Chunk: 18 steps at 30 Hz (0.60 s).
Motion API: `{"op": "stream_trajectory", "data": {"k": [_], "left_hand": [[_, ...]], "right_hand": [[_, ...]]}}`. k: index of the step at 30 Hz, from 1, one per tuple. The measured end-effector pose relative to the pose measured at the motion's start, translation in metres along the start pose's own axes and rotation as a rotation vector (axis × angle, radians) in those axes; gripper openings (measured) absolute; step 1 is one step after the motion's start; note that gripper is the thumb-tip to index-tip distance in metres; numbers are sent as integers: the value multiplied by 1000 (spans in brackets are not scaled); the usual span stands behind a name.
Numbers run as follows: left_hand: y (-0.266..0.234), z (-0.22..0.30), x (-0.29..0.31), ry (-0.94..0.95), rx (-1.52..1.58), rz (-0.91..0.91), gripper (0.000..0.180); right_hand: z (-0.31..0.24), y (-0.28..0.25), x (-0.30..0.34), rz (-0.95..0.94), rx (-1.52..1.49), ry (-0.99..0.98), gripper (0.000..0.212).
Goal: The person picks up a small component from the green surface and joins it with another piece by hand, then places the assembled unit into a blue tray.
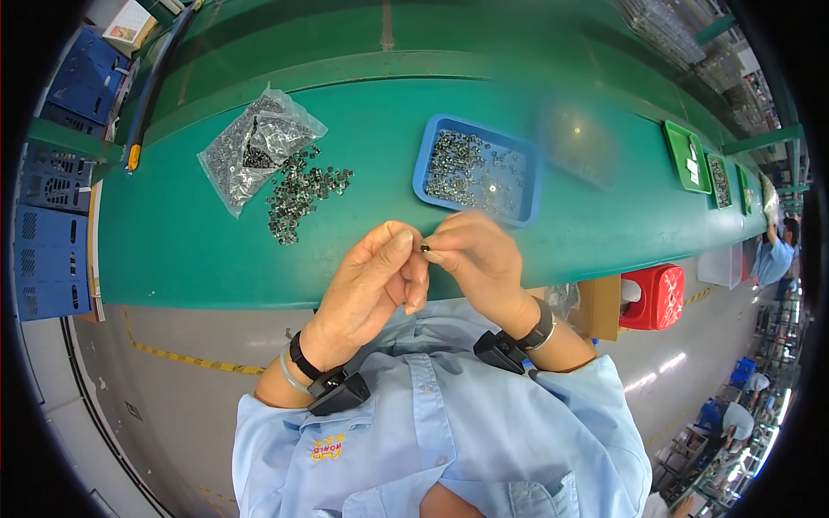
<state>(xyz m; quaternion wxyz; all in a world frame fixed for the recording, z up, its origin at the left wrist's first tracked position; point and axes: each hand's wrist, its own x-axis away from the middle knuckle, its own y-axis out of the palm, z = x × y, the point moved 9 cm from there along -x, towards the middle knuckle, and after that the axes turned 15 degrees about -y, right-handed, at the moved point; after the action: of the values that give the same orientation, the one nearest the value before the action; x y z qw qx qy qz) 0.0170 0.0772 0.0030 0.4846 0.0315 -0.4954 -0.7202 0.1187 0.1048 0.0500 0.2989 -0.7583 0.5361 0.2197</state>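
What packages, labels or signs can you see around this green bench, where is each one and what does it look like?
Clear plastic bag: far left on the green bench, crumpled, full of small metal parts, some spilled beside it.
Small box: top left, behind the bench, white with a coloured picture.
Cardboard box: near the bench's front edge, right of the right hand, plain brown.
Embroidered logo: on the light blue shirt, yellow and red.
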Motion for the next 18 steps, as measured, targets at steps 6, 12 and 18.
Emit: {"op": "stream_trajectory", "data": {"k": [6,12,18], "left_hand": [[0,0,-1,4,-31,-9,22],[-3,-2,-4,4,-54,9,20],[-30,-2,2,12,-14,80,16]], "right_hand": [[0,-2,-1,28,-2,-5,12],[-2,-6,-6,-16,61,-8,13],[20,-48,-32,-187,531,7,10]]}}
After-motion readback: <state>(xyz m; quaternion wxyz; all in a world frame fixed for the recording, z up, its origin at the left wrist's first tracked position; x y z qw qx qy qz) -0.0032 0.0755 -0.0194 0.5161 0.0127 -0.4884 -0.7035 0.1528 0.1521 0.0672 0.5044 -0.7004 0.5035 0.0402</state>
